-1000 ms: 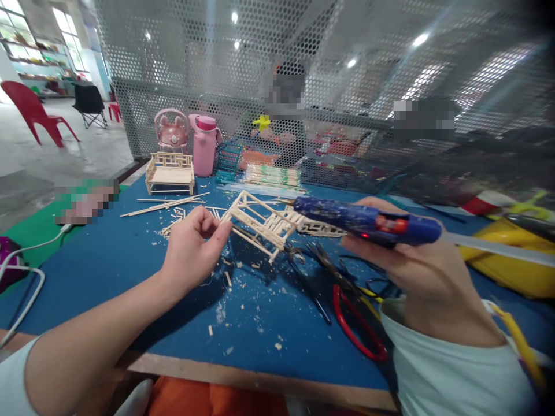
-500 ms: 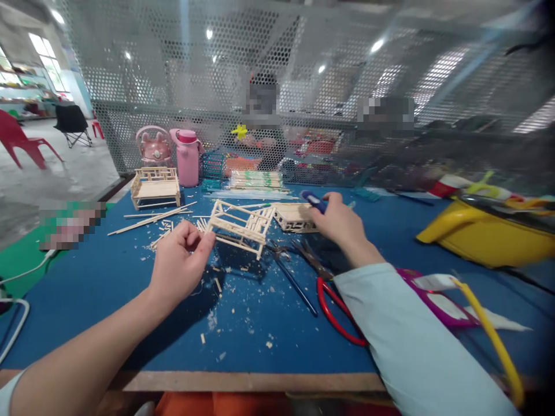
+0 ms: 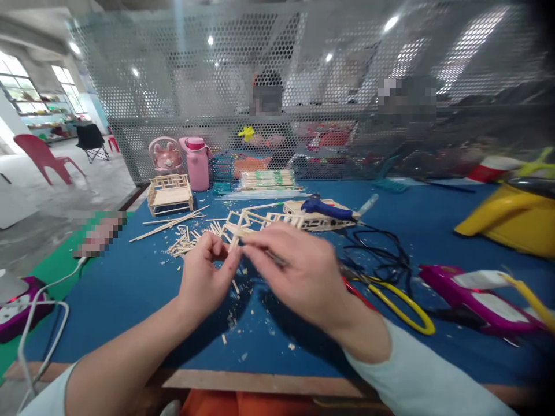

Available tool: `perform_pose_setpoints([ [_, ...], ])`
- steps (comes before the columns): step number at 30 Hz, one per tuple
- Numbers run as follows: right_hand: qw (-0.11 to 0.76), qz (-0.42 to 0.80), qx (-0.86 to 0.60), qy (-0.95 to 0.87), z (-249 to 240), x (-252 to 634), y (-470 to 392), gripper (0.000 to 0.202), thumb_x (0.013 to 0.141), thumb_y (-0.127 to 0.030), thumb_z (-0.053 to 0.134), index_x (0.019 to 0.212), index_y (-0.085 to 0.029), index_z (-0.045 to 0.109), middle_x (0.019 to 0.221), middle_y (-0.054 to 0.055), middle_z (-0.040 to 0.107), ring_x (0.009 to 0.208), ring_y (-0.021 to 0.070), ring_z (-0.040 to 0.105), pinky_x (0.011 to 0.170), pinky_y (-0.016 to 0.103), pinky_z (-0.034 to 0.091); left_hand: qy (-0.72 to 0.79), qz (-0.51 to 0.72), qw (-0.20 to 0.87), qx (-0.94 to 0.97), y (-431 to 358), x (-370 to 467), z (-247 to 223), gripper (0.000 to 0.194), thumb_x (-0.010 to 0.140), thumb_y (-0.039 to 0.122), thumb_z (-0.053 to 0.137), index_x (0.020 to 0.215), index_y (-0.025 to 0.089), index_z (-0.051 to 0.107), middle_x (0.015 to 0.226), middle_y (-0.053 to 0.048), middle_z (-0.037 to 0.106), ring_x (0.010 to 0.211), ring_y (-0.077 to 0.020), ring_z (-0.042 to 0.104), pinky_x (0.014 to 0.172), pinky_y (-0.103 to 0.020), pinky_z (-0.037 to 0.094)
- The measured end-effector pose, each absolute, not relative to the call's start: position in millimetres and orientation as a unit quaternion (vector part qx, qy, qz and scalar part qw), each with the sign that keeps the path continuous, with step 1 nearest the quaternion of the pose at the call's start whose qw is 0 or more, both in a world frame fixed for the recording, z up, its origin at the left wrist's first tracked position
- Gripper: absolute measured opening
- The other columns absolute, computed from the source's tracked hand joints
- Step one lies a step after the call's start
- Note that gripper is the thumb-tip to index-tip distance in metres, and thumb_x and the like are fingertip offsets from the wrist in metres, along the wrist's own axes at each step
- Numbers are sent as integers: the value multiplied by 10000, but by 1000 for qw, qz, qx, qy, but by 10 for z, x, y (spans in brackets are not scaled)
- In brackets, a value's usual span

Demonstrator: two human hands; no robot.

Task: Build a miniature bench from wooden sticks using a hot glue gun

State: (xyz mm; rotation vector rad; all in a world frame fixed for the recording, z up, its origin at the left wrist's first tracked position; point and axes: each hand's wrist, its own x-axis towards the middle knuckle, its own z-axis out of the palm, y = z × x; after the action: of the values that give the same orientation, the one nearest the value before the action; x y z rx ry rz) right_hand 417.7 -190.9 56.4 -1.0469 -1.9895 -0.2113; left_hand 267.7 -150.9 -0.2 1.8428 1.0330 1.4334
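Over the middle of the blue table [image 3: 143, 323], my left hand [image 3: 210, 266] pinches the near left end of a small stick frame [image 3: 247, 218]. My right hand [image 3: 299, 266] is closed at the same end, its fingertips touching the frame beside my left thumb; part of the frame is hidden behind it. A thin dark tool shows under its fingers. The blue glue gun [image 3: 327, 208] lies on a flat wooden stick piece [image 3: 295, 205] behind my right hand. Loose cut sticks [image 3: 186, 240] lie behind my left hand.
A finished-looking stick bench [image 3: 170, 193] and a pink bottle [image 3: 198, 167] stand at the back left. Yellow-handled pliers [image 3: 403, 306], black cable [image 3: 396, 254] and a purple power strip [image 3: 472, 300] are on the right. A person sits behind the perforated screen [image 3: 208, 86].
My right hand has left the blue glue gun and come to the stick frame by my left hand. The view has shifted, and the red-handled pliers are now mostly hidden.
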Motion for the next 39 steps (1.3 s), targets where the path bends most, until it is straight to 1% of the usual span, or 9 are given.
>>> perform_pose_setpoints([
  [3, 445, -74, -409, -793, 373, 4078, -1984, 101, 848, -216, 501, 787, -276, 555, 720, 8, 637, 683, 168, 605, 626, 312, 497, 382, 539, 321, 678, -1527, 2696, -28, 309, 786, 258, 567, 671, 226, 283, 591, 60, 410, 540, -95, 404, 520, -232, 351],
  [7, 605, -76, -548, -573, 239, 4391, -1930, 145, 787, -342, 584, 828, -268, 466, 682, -9, 520, 559, 155, 521, 469, 293, 442, 382, 538, 392, 641, -1534, 2706, -32, 331, 818, 323, 553, 678, 228, 269, 617, 38, 492, 610, -118, 527, 556, -250, 396],
  [9, 620, 88, -602, -496, 220, 4549, -1883, 259, 788, -429, 558, 925, -252, 428, 696, -25, 492, 490, 127, 485, 369, 252, 404, 380, 540, 411, 628, -1533, 2704, -21, 332, 825, 318, 548, 677, 228, 265, 622, 36, 506, 658, -132, 570, 588, -262, 412],
  [12, 538, 353, -604, -471, 203, 4627, -1815, 394, 795, -514, 500, 1058, -239, 400, 727, -34, 490, 457, 101, 489, 295, 198, 370, 394, 536, 406, 627, -1535, 2702, -11, 339, 812, 301, 565, 669, 225, 267, 622, 39, 500, 708, -147, 594, 634, -277, 419],
  [14, 521, 421, -570, -475, 201, 4599, -1762, 402, 806, -496, 479, 1113, -247, 403, 771, -23, 506, 500, 96, 518, 314, 176, 387, 401, 533, 396, 631, -1539, 2703, -7, 345, 804, 303, 574, 664, 223, 269, 633, 36, 510, 723, -151, 595, 650, -282, 418],
  [26, 558, 278, -526, -579, 331, 4669, -1498, 368, 672, -233, 635, 991, -208, 452, 833, -1, 592, 502, 59, 481, 431, 192, 405, 430, 499, 344, 669, -1454, 2736, -111, 343, 811, 304, 535, 643, 222, 248, 599, 54, 458, 580, -101, 442, 580, -241, 337],
  [32, 521, 219, -574, -593, -32, 4685, -1339, 257, 675, -176, 574, 918, -178, 490, 702, -15, 586, 539, 97, 535, 541, 247, 454, 522, 295, 277, 751, -1496, 2478, -84, 322, 737, 364, 616, 671, 210, 340, 652, 26, 538, 568, -122, 430, 547, -255, 288],
  [34, 488, 202, -580, -621, -100, 4708, -1338, 227, 679, -156, 547, 905, -170, 519, 744, 10, 612, 576, 113, 563, 573, 269, 472, 551, 284, 257, 741, -1598, 2332, -38, 323, 771, 421, 566, 658, 209, 350, 587, 39, 472, 543, -122, 379, 532, -259, 265],
  [39, 519, -44, -545, -657, 56, 4644, -1609, 426, 661, -154, 610, 1077, -163, 518, 1019, 102, 600, 799, 187, 582, 667, 335, 487, 431, 299, 633, 569, -1840, 2245, 71, 284, 884, 376, 321, 666, 199, 359, 586, 40, 386, 495, -93, 314, 473, -223, 292],
])
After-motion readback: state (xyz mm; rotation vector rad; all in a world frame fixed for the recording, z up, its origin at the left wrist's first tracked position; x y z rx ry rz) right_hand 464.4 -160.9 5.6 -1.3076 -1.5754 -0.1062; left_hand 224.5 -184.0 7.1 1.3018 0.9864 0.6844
